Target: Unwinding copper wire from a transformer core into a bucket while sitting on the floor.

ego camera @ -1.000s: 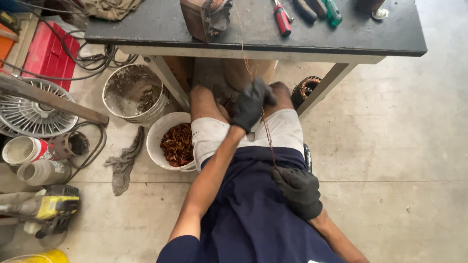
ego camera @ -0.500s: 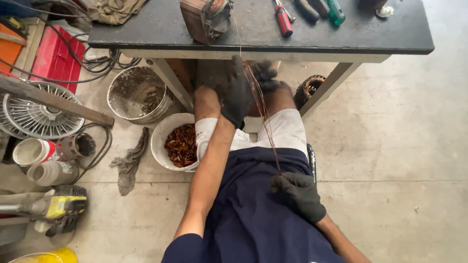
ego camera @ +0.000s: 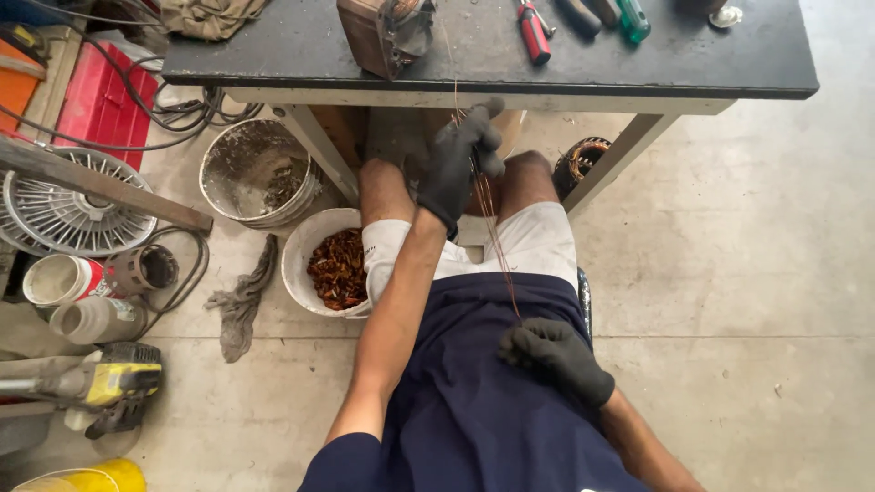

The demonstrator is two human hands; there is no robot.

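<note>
the dark workbench [ego camera: 693, 55] spans the top of the view, with a brown motor stator [ego camera: 383, 32] at its front edge. a white bowl of copper scrap [ego camera: 314, 260] sits on the floor beside the seated person's knee. thin copper wire [ego camera: 497, 246] runs taut from the stator down to the lap. the gloved left hand [ego camera: 460, 159] is closed on the wire near the bench; the gloved right hand [ego camera: 551, 351] grips its lower end. judged step: extracting winding wire. the next pull calls for steady, in-line tension.
</note>
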